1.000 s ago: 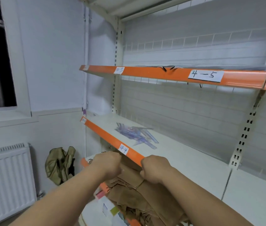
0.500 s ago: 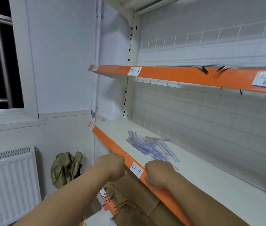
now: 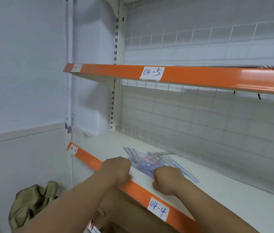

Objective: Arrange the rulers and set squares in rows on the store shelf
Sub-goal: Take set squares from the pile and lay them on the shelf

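The heap of rulers and set squares on the shelf looked light, stiff, slick clear plastic, likely brittle, so you wanted a pinch on a long edge. It lay just past the curled fingers of your right hand, maybe touching, grip impossible to tell, and just beside your left hand, balled on nothing visible at the orange lip.

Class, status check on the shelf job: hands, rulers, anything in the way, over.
Left hand, right hand curled at shelf front, grip hidden. Rulers and set squares heaped, not in rows. Nothing blocks the pile.
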Available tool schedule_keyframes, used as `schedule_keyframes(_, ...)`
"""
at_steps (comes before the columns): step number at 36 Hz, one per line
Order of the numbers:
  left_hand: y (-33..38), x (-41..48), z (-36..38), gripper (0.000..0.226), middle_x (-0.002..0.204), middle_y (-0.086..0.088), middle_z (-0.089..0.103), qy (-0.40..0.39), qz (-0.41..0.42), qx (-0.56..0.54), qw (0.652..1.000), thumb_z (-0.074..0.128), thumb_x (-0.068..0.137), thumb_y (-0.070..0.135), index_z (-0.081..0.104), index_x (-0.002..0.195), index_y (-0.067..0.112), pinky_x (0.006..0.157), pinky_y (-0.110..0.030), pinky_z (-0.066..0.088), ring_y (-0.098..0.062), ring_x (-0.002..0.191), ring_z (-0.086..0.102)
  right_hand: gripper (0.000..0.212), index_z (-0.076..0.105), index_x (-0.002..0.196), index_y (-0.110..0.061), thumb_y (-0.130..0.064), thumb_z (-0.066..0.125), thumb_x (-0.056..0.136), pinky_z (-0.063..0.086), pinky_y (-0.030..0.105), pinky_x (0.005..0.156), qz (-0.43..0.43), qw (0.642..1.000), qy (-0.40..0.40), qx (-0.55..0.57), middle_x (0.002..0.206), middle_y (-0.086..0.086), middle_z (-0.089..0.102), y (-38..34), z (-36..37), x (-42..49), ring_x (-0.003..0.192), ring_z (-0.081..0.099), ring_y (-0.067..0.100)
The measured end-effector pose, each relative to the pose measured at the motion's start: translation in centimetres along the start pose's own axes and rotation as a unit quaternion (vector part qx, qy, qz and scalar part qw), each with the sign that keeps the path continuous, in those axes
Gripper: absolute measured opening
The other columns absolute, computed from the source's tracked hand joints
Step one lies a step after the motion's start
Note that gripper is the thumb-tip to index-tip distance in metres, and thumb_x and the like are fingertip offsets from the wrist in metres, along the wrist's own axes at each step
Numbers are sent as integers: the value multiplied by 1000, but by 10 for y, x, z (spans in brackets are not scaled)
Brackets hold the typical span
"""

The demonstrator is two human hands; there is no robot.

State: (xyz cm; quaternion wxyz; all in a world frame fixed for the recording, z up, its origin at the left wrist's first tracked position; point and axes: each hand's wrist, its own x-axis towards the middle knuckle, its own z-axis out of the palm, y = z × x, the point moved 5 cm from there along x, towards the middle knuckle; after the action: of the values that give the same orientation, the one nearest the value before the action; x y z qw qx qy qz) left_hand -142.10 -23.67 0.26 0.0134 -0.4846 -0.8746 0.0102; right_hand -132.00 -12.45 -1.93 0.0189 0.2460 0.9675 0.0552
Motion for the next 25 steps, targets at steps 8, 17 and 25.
schedule_keyframes(8,-25,54,-1,40,132,-8,54,-33,79,11,996,46,97,35,49,130,11,92,-32,41,-24,120,52,30,61,116,-15,-19,43,92,37,28,71,118,993,-15,9,115,7,63,4,2,21,105,60,25)
schedule_keyframes(17,-9,97,11,23,90,-4,49,-53,152,-10,987,51,94,33,58,103,13,72,-27,37,-26,104,60,31,58,120,-12,-21,42,94,46,32,88,190,979,-61,-25,123,8,61,35,3,19,113,58,27)
schedule_keyframes(25,8,128,20,29,120,-12,60,-70,164,34,983,47,91,2,57,117,8,87,-34,47,-27,109,59,36,51,124,-13,-28,52,92,40,30,80,209,975,-66,27,126,9,54,63,8,30,114,54,27)
